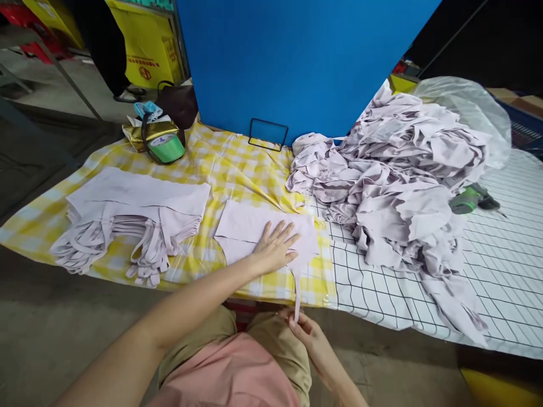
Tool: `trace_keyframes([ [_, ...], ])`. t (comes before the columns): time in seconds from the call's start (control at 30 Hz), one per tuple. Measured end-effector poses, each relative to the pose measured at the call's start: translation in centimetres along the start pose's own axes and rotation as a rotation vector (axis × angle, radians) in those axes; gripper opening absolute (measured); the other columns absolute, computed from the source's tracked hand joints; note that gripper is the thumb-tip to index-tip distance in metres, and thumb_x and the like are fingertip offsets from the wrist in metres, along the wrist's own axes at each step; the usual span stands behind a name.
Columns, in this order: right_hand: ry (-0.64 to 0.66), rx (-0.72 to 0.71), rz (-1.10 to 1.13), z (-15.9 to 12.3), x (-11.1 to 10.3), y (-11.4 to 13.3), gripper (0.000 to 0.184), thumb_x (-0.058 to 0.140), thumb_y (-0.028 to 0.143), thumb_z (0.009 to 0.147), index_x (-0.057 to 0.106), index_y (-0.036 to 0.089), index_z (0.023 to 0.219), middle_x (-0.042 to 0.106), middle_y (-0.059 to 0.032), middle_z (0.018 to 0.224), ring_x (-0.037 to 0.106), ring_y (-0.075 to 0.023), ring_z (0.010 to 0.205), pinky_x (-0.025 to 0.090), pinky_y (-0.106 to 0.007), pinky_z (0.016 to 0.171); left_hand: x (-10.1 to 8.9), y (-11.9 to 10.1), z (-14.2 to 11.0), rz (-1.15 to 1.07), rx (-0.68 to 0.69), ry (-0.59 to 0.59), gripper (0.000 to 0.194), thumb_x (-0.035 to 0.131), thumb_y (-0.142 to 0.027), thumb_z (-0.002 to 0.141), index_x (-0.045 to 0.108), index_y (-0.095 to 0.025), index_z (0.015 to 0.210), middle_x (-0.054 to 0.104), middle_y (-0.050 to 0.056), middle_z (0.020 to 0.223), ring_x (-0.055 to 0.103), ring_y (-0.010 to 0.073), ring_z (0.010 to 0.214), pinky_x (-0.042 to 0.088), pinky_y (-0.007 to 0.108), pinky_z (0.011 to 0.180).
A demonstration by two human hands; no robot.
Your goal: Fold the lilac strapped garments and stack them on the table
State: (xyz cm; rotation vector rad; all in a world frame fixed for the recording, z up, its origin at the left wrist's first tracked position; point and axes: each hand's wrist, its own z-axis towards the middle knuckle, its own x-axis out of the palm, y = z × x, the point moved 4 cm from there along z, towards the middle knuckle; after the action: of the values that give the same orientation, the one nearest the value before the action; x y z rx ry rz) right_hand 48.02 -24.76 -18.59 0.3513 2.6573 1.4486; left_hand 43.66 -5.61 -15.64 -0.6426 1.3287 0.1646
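A pale lilac strappy garment (241, 223) lies flat on the yellow checked cloth in front of me. My left hand (275, 247) rests on its right half, fingers spread. Below the table's front edge, my right hand (306, 333) pinches the lower end of the garment's thin strap (297, 294), which hangs down from the fabric. To the left sits a neat stack of like garments (139, 192), their straps bunched toward the front edge. On the right is a large, crumpled heap of the same pale fabric (403, 164).
A blue panel (297, 62) stands behind the table, with a black wire frame (268, 135) at its foot. A green roll (166, 148) lies at the back left. A clear plastic bag (470, 113) and a green-and-black tool (469, 199) are beside the heap. Someone's dark-clothed leg (104, 45) shows behind.
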Motion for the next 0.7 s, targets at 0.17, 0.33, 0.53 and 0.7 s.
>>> trace_keyframes([
  [0.17,-0.179,-0.072,-0.277,-2.9,-1.9,-0.7,0.040,0.053,0.057,0.076,0.055,0.018,0.069,0.056,-0.0016,0.062,0.054,-0.0164,0.060,0.043,-0.025,0.057,0.0,0.1,0.0,0.011,-0.015,0.034,0.053,0.036,-0.042,0.089,0.032,-0.022,0.137,0.021,0.007,0.148,0.014,0.0278,0.136,0.008,0.056,0.107],
  [0.33,-0.384,-0.121,-0.708,-6.6,-3.2,-1.7,0.034,0.038,0.052,0.085,0.050,0.021,0.093,0.061,-0.0035,0.068,0.056,-0.0189,0.056,0.042,-0.026,0.054,0.2,0.1,0.0,0.011,-0.016,0.004,0.053,0.036,-0.042,0.088,0.032,-0.023,0.137,0.021,0.007,0.148,0.013,0.0273,0.136,0.005,0.055,0.108],
  [0.53,-0.463,-0.108,-1.003,-9.2,-2.9,-1.2,0.032,0.022,0.047,0.090,0.047,0.025,0.089,0.062,-0.0033,0.061,0.059,-0.0230,0.054,0.041,-0.028,0.050,0.4,0.2,-0.1,0.009,-0.014,-0.002,0.052,0.037,-0.040,0.088,0.032,-0.022,0.137,0.020,0.007,0.148,0.012,0.0263,0.136,0.004,0.055,0.108],
  [0.7,-0.515,-0.186,-1.071,-10.8,-2.6,1.5,0.027,0.024,0.045,0.091,0.042,0.026,0.082,0.062,-0.0016,0.063,0.059,-0.0208,0.052,0.041,-0.026,0.048,-0.2,0.2,-0.1,-0.015,0.010,-0.022,0.051,0.037,-0.036,0.089,0.033,-0.018,0.136,0.023,0.010,0.147,0.015,0.0271,0.136,0.007,0.055,0.108],
])
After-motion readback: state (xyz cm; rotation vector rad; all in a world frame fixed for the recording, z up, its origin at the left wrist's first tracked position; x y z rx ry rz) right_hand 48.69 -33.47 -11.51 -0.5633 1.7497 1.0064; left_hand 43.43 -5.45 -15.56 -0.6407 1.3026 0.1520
